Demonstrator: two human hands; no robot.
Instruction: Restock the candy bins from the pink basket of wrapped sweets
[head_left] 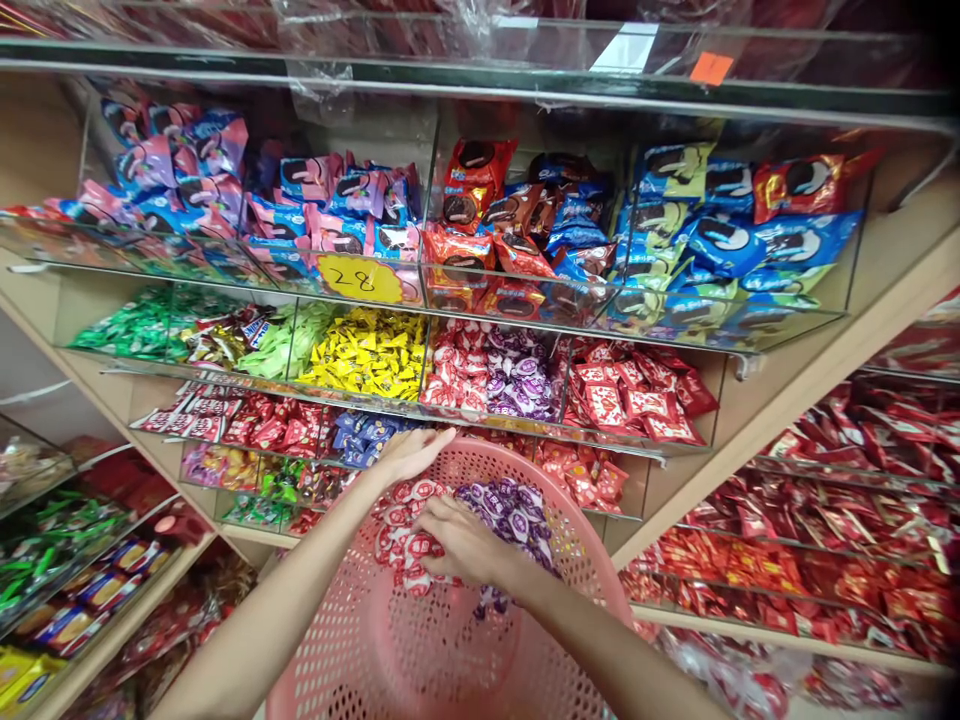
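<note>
A pink perforated plastic basket (pixel 341 630) stands tilted below the shelves, its inside facing me. Red-and-white wrapped candies (pixel 401 520) lie in its left part and purple-and-white wrapped candies (pixel 521 515) in its right part. My left hand (pixel 414 452) lies at the basket's upper left rim with its fingers stretched out. Inside the basket, my right hand (pixel 456 540) is on the red-and-white candies, fingers curled down among them. Its palm side and fingertips are partly hidden.
Clear-fronted shelf bins (pixel 517 320) rise just beyond the basket, holding packaged cookies (pixel 345 205), yellow candies (pixel 367 355) and red packets (pixel 630 390). A yellow price tag (pixel 360 278) reads 28. More stocked shelves (pixel 750 560) stand right and left.
</note>
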